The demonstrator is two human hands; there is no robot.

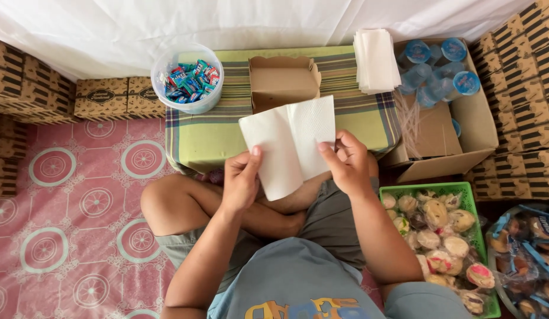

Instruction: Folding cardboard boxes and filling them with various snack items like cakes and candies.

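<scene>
Holding a white paper napkin [289, 145], left hand [240, 180] pinches its seven o'clock edge, right hand [345, 160] its four o'clock edge; open cardboard box [283, 82] sits at twelve o'clock.

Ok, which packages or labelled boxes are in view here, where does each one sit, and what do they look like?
Small open box: on the striped cloth, plain brown card.
Wrapped sweets: in the clear tub, mostly blue and red.
Sealed water cups: in the big carton at right, blue lids.
Stacked cartons: right edge, brown and black.
</scene>
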